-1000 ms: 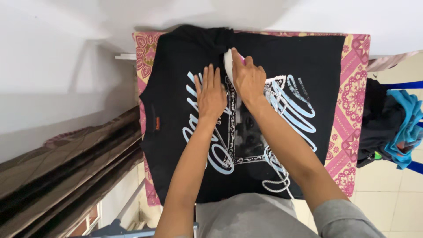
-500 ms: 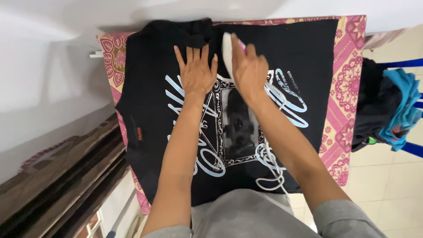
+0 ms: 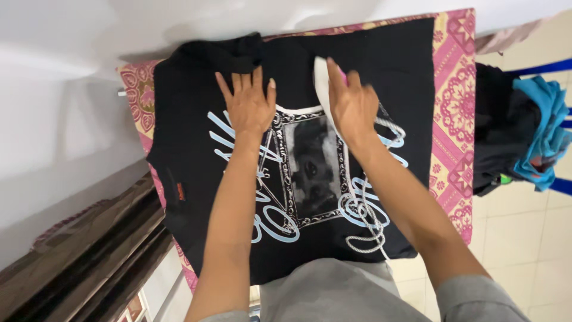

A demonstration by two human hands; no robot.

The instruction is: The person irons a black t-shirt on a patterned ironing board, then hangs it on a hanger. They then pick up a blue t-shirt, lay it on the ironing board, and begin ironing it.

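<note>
Covering pink patterned board [image 3: 456, 89], black T-shirt [image 3: 393, 65]

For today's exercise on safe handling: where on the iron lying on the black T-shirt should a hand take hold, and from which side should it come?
Grip the iron by its handle on top, coming from above and behind, as the right hand does now. Its flat underside faces the black T-shirt, so only the top offers a hold. The left hand lies flat on the cloth beside it.
</note>
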